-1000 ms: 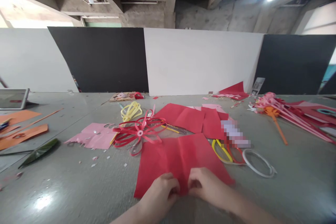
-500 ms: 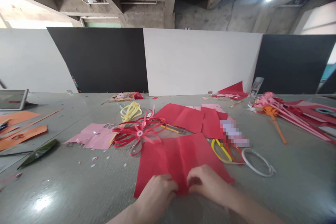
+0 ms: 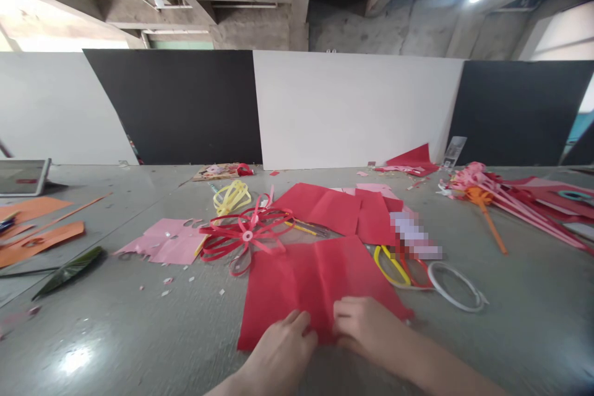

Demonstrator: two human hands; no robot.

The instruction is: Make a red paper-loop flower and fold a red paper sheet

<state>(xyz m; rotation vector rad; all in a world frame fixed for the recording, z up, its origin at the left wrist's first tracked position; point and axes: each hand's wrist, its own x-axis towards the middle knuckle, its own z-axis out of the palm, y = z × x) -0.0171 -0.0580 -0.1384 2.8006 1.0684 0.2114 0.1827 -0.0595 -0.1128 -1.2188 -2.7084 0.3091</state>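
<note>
Two hands, the left hand (image 3: 285, 341) and the right hand (image 3: 371, 329), are at the near edge of a big red sheet (image 3: 306, 278). It lies on the grey counter (image 3: 158, 334) with a long crease down its middle. I can't tell if it is paper or cloth. The left hand's fingers are bent over the edge and partly hide it, so I can't tell if its grip is pinching or just pressing. The right hand is near it, with a gap between. Its fingertips are tucked away, so I can't tell about that grip either. Both arms are cut off at the bottom. A red strip flower (image 3: 247, 236) sits at the sheet's far left corner, with loops too tangled to count. Smaller red pieces (image 3: 336, 207) lie behind the sheet. To the right, a blurry patch (image 3: 412, 232) hides what is under it, near a yellow handle loop (image 3: 401, 268). At the far left, a tablet (image 3: 21, 178) is cut off.
</note>
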